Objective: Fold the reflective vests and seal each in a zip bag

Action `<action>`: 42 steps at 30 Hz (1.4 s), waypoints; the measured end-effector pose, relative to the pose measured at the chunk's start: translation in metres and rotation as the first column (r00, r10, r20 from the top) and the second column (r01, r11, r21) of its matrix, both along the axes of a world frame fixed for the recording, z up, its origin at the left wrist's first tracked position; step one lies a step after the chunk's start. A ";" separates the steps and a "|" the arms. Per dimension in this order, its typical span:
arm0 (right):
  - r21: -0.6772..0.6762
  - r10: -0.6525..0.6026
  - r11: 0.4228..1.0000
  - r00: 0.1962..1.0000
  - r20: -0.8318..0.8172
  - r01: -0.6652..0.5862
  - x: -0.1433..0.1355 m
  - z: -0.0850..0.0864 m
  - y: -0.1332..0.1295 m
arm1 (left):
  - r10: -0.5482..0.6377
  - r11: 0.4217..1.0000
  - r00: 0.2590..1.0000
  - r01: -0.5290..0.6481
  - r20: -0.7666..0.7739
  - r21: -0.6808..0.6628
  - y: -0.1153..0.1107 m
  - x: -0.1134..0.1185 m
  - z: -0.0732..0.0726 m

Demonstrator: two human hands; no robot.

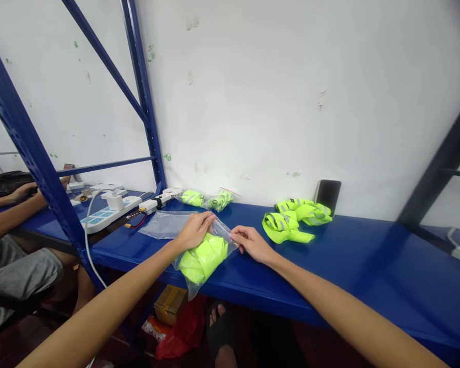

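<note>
Between my hands is a clear plastic bag [193, 290] with a folded neon-yellow vest [203, 259] inside, hanging partly over the shelf's front edge. My left hand [196, 230] grips the bag's upper left side, fingers closed. At the bag's right corner, my right hand [252, 243] pinches the plastic between thumb and fingers. Under and left of my left hand lies a flat clear plastic bag [163, 225]. Bundled neon-yellow reflective vests [287, 225] rest to the right of my right hand. Two bagged yellow bundles [219, 200] sit near the wall.
A phone [328, 195] leans on the wall behind the vests. On the left are a power strip [111, 212] with a white cable, a small fan [172, 192] and a blue rack post [34, 133]. Beyond it, another person's arms [15, 209] rest on the blue shelf [352, 276].
</note>
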State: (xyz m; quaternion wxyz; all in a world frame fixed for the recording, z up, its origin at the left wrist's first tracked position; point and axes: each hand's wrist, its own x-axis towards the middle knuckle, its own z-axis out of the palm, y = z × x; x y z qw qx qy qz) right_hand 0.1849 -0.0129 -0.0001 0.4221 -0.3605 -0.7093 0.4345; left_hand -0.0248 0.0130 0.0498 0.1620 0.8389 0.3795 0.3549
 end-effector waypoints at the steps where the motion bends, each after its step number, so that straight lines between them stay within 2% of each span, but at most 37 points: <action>1: -0.013 0.017 1.000 1.000 -0.010 -0.017 0.000 0.000 0.000 | -0.011 1.000 1.000 0.011 -0.004 -0.012 0.000 0.001 0.000; 4: 0.022 0.015 1.000 1.000 0.007 -0.015 -0.002 0.001 -0.004 | -0.046 0.997 0.999 0.046 -0.003 -0.067 0.000 0.004 -0.002; 9: 0.070 -0.073 0.995 0.997 -0.004 0.073 -0.006 0.004 -0.006 | -0.067 0.979 0.995 0.081 0.081 -0.185 0.004 0.004 -0.005; 14: -0.010 0.034 0.999 0.999 -0.011 -0.034 -0.006 0.003 -0.010 | -0.095 0.953 0.986 0.130 0.139 -0.275 0.009 0.003 -0.004; 16: -0.006 0.027 1.000 0.999 -0.045 -0.027 -0.008 0.003 -0.011 | -0.051 0.943 0.974 0.119 0.219 -0.311 0.016 -0.004 0.000; 18: 0.005 -0.031 0.999 0.994 -0.103 0.032 -0.014 0.007 -0.005 | 0.090 0.957 0.933 0.016 0.350 -0.290 0.027 -0.018 0.008; 20: 0.015 -0.109 0.993 0.978 -0.178 0.113 -0.023 0.016 0.012 | 0.274 0.958 0.815 -0.181 0.510 -0.224 0.040 -0.039 0.014; 22: 0.009 -0.205 0.976 0.936 -0.285 0.216 -0.032 0.031 0.040 | 0.404 0.907 0.682 -0.387 0.609 -0.168 0.050 -0.063 0.017; 23: -0.027 -0.261 0.963 0.894 -0.365 0.270 -0.036 0.041 0.056 | 0.427 0.884 0.663 -0.450 0.616 -0.128 0.053 -0.074 0.017; 25: -0.160 -0.372 0.928 0.830 -0.415 0.336 -0.039 0.059 0.089 | 0.456 0.853 0.699 -0.520 0.551 -0.046 0.055 -0.091 0.013; 26: -0.212 -0.397 0.916 0.843 -0.363 0.340 -0.039 0.066 0.102 | 0.470 0.845 0.739 -0.535 0.482 -0.004 0.054 -0.096 0.009; 28: -0.203 -0.423 0.895 0.901 -0.098 0.398 -0.032 0.071 0.118 | 0.486 0.846 0.826 -0.527 0.286 0.084 0.051 -0.101 0.000; 31: -0.134 -0.385 0.911 0.921 0.063 0.390 -0.015 0.062 0.108 | 0.421 0.891 0.903 -0.395 -0.080 0.226 0.045 -0.097 -0.015; 32: -0.081 -0.346 0.931 0.931 0.117 0.356 -0.009 0.056 0.097 | 0.382 0.908 0.904 -0.329 -0.191 0.259 0.043 -0.096 -0.019; 33: 0.051 -0.281 0.960 0.928 0.246 0.277 -0.002 0.051 0.084 | 0.345 0.922 0.895 -0.267 -0.284 0.279 0.041 -0.094 -0.024; 34: 0.178 -0.282 0.956 0.892 0.352 0.232 0.005 0.048 0.069 | 0.313 0.934 0.879 -0.216 -0.359 0.286 0.040 -0.093 -0.028; 35: 0.274 -0.343 0.930 0.841 0.419 0.243 0.012 0.046 0.054 | 0.288 0.942 0.863 -0.178 -0.415 0.284 0.039 -0.092 -0.031; 38: 0.495 -0.562 0.813 0.639 0.526 0.307 0.041 0.048 0.019 | 0.264 0.952 0.823 -0.136 -0.503 0.275 0.040 -0.092 -0.040; 40: 0.581 -0.615 0.774 0.515 0.597 0.251 0.066 0.051 0.008 | 0.275 0.947 0.815 -0.138 -0.510 0.290 0.042 -0.090 -0.043; 42: 0.595 -0.602 0.786 0.434 0.670 0.170 0.091 0.051 0.006 | 0.279 0.940 0.824 -0.131 -0.493 0.314 0.043 -0.084 -0.044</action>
